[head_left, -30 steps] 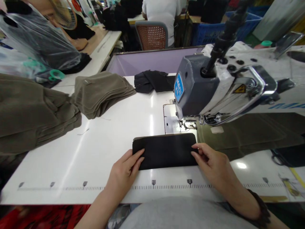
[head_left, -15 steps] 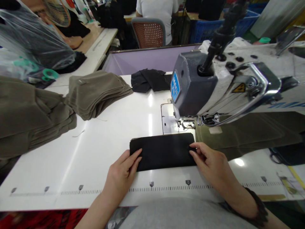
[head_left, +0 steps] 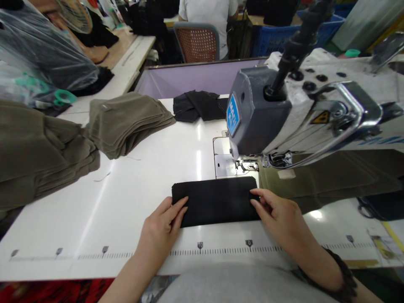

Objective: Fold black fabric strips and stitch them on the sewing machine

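A black rectangular fabric piece point(head_left: 217, 201) lies flat on the white sewing table, just in front of the needle plate point(head_left: 225, 165). My left hand point(head_left: 162, 225) pinches its left end, thumb and forefinger on top. At the right end, my right hand point(head_left: 277, 214) grips the edge between thumb and fingers; its lower fingers are curled partly out of sight. Above and behind the fabric stands the sewing machine's head point(head_left: 257, 111), its presser foot point(head_left: 248, 165) a short way beyond the fabric's far edge.
Olive fabric stacks point(head_left: 126, 122) point(head_left: 41, 155) lie at the left. Dark folded pieces point(head_left: 200, 106) rest at the back, and olive panels point(head_left: 334, 172) lie under the machine arm. A printed ruler point(head_left: 221, 251) runs along the front edge. Beyond, a person point(head_left: 206, 17) sits on a chair point(head_left: 197, 42).
Both hands keep their hold on the black fabric piece, which stays in place. Only the camera view has shifted very slightly.
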